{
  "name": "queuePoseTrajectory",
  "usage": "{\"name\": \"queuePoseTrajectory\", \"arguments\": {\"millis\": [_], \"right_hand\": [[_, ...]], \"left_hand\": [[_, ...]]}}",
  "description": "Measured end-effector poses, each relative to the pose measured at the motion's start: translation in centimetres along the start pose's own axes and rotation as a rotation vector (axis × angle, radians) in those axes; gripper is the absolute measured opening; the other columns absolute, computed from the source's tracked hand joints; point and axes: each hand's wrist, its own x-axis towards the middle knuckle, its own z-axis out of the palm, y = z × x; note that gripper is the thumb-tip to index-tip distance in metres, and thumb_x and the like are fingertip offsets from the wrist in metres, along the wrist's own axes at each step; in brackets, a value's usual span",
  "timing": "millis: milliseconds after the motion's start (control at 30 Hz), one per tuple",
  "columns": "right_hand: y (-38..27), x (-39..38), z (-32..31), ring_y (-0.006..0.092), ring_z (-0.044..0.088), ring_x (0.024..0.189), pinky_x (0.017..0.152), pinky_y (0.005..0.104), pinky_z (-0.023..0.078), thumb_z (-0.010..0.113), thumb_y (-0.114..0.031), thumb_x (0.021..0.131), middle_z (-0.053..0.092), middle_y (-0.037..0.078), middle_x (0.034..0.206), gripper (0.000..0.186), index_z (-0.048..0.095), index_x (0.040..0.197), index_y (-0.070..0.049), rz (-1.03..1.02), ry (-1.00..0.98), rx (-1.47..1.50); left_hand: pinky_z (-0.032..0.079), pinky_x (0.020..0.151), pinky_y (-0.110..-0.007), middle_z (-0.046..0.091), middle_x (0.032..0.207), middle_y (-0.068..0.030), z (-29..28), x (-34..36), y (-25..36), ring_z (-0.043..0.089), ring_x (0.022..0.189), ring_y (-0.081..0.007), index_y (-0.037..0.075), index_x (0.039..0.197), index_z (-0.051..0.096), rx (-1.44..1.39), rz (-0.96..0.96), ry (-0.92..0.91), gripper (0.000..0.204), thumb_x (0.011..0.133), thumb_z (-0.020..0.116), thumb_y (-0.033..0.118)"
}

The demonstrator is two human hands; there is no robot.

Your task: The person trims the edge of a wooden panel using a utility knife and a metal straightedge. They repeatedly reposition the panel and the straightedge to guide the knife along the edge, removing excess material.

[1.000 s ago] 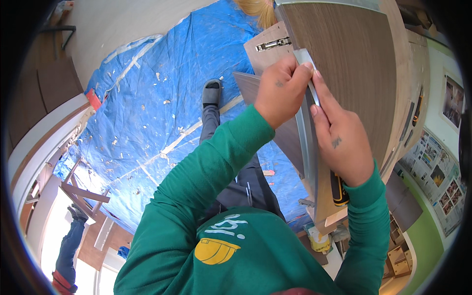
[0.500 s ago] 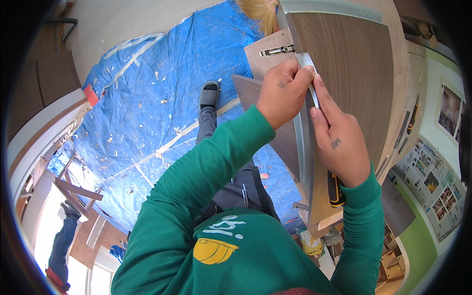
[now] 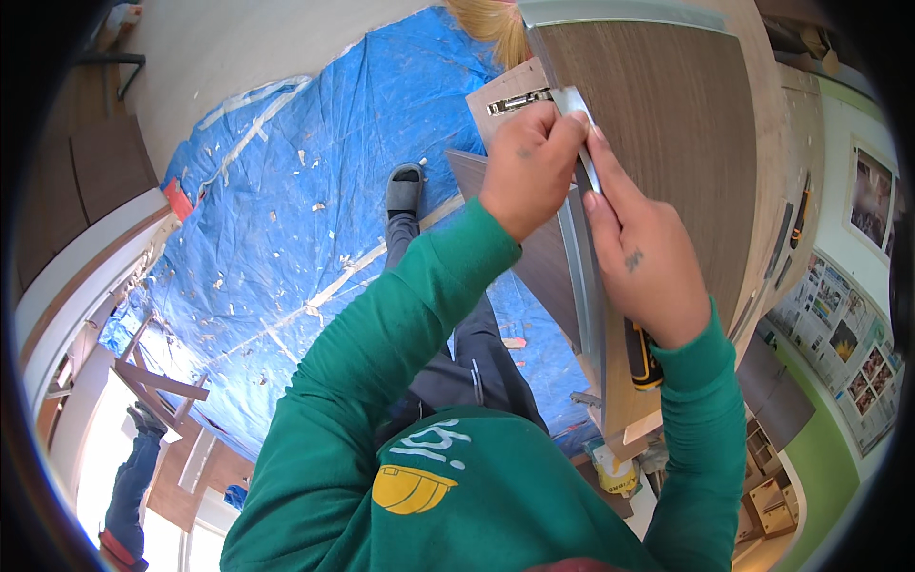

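A brown wood-grain panel (image 3: 686, 172) lies flat in front of me, with a metal strip along its far edge. At its left edge my left hand (image 3: 527, 172) is closed, thumb pressed on a narrow, flat silver metal piece (image 3: 569, 100). My right hand (image 3: 653, 267) grips the lower part of that piece with its fingers and thumb. The hands partly cover it, so its exact kind is unclear. Just left of its tip, a metal cabinet hinge (image 3: 518, 102) sits on a lighter board (image 3: 510, 81). A yellow-and-black tool handle (image 3: 645, 367) lies below my right wrist.
Blue tarp (image 3: 295, 210) with scattered scraps covers the floor at left. Another brown panel (image 3: 543, 272) leans below the work surface. An orange-handled tool (image 3: 802, 214) lies at the far right. Blonde bristles or hair (image 3: 491, 29) show at the top. Another person's leg (image 3: 131, 486) appears lower left.
Both hands and the metal piece have shifted slightly left and up along the panel's edge. Their grip looks the same. The whole view has moved a little.
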Motion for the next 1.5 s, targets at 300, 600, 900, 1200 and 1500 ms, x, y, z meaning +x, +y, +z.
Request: {"name": "queuePoseTrajectory", "arguments": {"millis": [300, 600, 900, 1200, 1500], "right_hand": [[0.4, -1.4, 0.0, 0.052, 0.065, 0.075, 0.068, 0.0597, 0.048, 0.055, -0.014, 0.104, 0.065, 0.031, 0.081, 0.061, 0.039, 0.161, -0.003, 0.006, -0.054, -0.028], [0.6, -1.1, -0.2, 0.0525, 0.064, 0.075, 0.068, 0.0603, 0.047, 0.055, -0.014, 0.103, 0.065, 0.031, 0.079, 0.059, 0.041, 0.159, -0.001, -0.01, -0.044, -0.022], [0.7, -0.6, -0.5, 0.0514, 0.065, 0.073, 0.067, 0.0598, 0.047, 0.056, -0.014, 0.104, 0.065, 0.03, 0.078, 0.059, 0.041, 0.159, -0.001, -0.05, -0.045, 0.001], [1.9, -1.2, 0.5, 0.0501, 0.064, 0.071, 0.066, 0.0591, 0.048, 0.056, -0.013, 0.104, 0.065, 0.029, 0.077, 0.059, 0.042, 0.159, -0.002, -0.081, 0.012, 0.044], [1.7, -1.9, 0.8, 0.05, 0.066, 0.078, 0.069, 0.0589, 0.049, 0.056, -0.013, 0.104, 0.068, 0.028, 0.087, 0.061, 0.038, 0.162, -0.004, -0.033, -0.007, 0.043]], "left_hand": [[0.04, 0.054, -0.031, 0.054, 0.066, 0.0006, 0.1, -1.4, -0.4, 0.047, 0.064, -0.0065, 0.002, 0.077, 0.057, -0.095, -0.096, -0.033, 0.036, 0.104, 0.064, 0.025], [0.043, 0.055, -0.031, 0.06, 0.067, -0.0014, -0.3, -0.8, -0.4, 0.052, 0.064, -0.0081, 0.001, 0.079, 0.058, -0.005, -0.067, -0.034, 0.035, 0.104, 0.064, 0.025], [0.044, 0.055, -0.032, 0.061, 0.067, -0.0036, -0.3, -0.8, -0.5, 0.053, 0.063, -0.0089, 0.002, 0.077, 0.057, -0.016, -0.079, -0.035, 0.036, 0.103, 0.065, 0.026], [0.044, 0.055, -0.031, 0.06, 0.067, -0.0027, -0.2, -1.0, 0.0, 0.052, 0.063, -0.0082, 0.002, 0.076, 0.056, 0.034, -0.061, -0.035, 0.037, 0.104, 0.064, 0.025], [0.043, 0.055, -0.03, 0.061, 0.067, -0.0014, -0.4, -1.6, -0.4, 0.052, 0.064, -0.0072, 0.005, 0.075, 0.055, 0.012, -0.087, -0.063, 0.038, 0.105, 0.065, 0.026]]}}
